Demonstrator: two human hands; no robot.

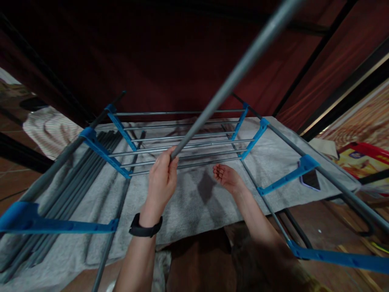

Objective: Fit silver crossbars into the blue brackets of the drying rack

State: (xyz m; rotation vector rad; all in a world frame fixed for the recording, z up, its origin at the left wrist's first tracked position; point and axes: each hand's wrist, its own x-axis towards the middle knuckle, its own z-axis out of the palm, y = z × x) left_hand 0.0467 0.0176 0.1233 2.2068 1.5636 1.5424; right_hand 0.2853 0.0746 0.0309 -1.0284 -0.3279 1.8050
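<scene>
My left hand is closed round the lower end of a long grey metal rod that slants up to the top right of the view. A black band sits on that wrist. My right hand hovers palm up with loosely curled fingers, holding nothing, just right of the rod's end. Both hands are in front of a partly built rack of grey bars and blue plastic brackets.
A grey towel covers the floor under the rack. Several loose grey rods lie on its left side. A phone rests by a blue bracket at right. Dark red curtains hang behind, and a colourful box sits far right.
</scene>
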